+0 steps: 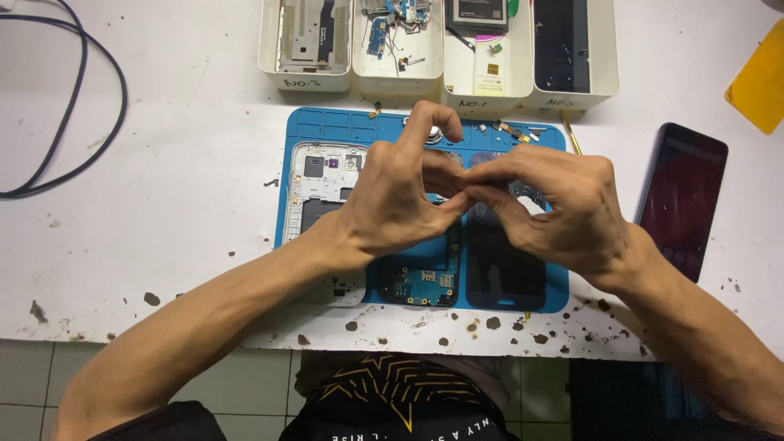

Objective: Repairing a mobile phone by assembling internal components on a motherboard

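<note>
My left hand (396,196) and my right hand (555,204) meet fingertip to fingertip above a blue work mat (302,131). They pinch something very small between them; it is hidden by the fingers. Under my left hand lies a white phone frame (318,184) with its inner parts bare. A blue circuit board (420,282) lies below my hands, and a dark phone screen (502,273) lies beside it on the mat. Small loose parts (514,131) rest along the mat's top edge.
Several white trays (306,77) with phone parts stand at the back. A dark phone (682,196) lies at the right, a yellow card (759,77) beyond it. A black cable (73,98) loops at the left. The white table (163,229) has a chipped front edge.
</note>
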